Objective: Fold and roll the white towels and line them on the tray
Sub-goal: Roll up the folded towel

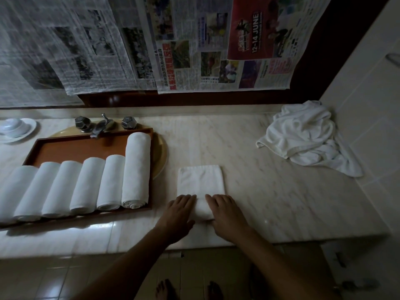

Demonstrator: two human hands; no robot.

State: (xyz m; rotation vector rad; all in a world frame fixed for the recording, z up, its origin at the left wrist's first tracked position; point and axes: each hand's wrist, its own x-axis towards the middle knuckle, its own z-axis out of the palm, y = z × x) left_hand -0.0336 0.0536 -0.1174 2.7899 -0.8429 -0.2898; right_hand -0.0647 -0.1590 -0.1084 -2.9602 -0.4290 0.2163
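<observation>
A folded white towel [200, 180] lies flat on the marble counter, its near end turned up into a small roll [203, 210]. My left hand [179, 213] and my right hand [226, 213] rest on that roll from either side, fingers fairly straight and pressing on it. To the left, a brown tray [75, 148] holds several rolled white towels [136, 169] lined side by side. A heap of unfolded white towels [303, 137] sits at the back right of the counter.
The tray lies over a yellow basin [161, 152] with a metal tap and two knobs [101, 126] behind it. A white dish [17, 127] stands at far left. Newspaper sheets [194, 46] hang on the wall behind. A tiled wall [368, 105] borders the right.
</observation>
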